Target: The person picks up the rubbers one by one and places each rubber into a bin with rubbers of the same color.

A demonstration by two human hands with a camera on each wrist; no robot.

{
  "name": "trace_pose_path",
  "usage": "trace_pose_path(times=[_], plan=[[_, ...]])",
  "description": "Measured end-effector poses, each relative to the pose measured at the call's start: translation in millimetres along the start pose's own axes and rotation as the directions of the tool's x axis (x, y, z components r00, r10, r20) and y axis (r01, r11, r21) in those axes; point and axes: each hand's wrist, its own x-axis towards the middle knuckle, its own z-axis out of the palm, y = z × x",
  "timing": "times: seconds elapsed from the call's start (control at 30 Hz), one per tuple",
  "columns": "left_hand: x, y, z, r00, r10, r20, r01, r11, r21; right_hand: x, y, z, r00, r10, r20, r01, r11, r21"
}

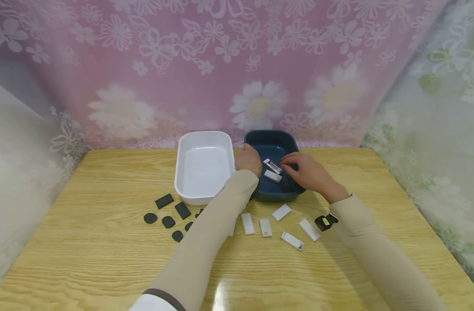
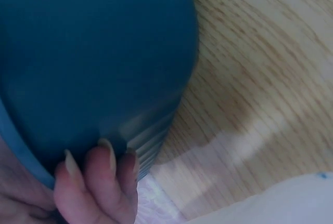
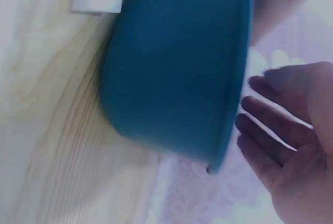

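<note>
A dark blue basin (image 1: 273, 197) stands at the back of the table. My left hand (image 1: 248, 160) grips its left rim, with the fingers (image 2: 101, 182) curled over the basin wall (image 2: 93, 42) in the left wrist view. Over the basin's right side is my right hand (image 1: 306, 171); nothing is held between its loosely bent fingers, which lie near the rim in the right wrist view. Inside the basin lie an eraser in a dark printed sleeve (image 1: 272, 166) and a plain white block (image 1: 273, 176).
Left of the blue basin sits a white basin (image 1: 177, 183). Several white blocks (image 1: 248, 223) lie in front of the basins. Several flat black pieces (image 1: 168, 222), some rounded and some rectangular, lie by the white basin, partly behind my left sleeve. A floral curtain (image 1: 182, 86) hangs behind.
</note>
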Motion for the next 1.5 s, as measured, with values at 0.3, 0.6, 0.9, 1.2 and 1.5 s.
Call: trace_pose_path(times=[0.3, 0.6, 0.9, 1.2, 1.5], plan=[[0.7, -1.3, 2.0, 1.000, 0.018, -0.012, -0.018, 1.000, 0.019, -55.0, -9.0, -16.8, 0.984, -0.016, -0.176, 0.016, 1.000, -0.002], [-0.7, -2.1, 0.6, 0.999, 0.025, -0.021, -0.024, 0.999, 0.030, -98.6, -4.7, -14.4, 0.983, -0.029, -0.184, 0.018, 0.998, -0.064], [-2.4, -1.2, -0.7, 1.000, 0.016, -0.018, -0.016, 1.000, -0.001, -126.1, -15.8, 8.7, 0.990, 0.069, -0.121, -0.078, 0.995, -0.069], [-2.5, -1.1, 1.3, 1.000, 0.020, -0.006, -0.020, 0.999, 0.024, -139.1, -28.9, 27.3, 0.943, 0.301, 0.143, -0.301, 0.953, -0.023], [-2.3, -1.3, 3.1, 0.999, 0.022, -0.039, -0.021, 0.999, 0.042, -136.5, -36.6, 31.9, 0.932, 0.337, 0.134, -0.332, 0.941, -0.059]])
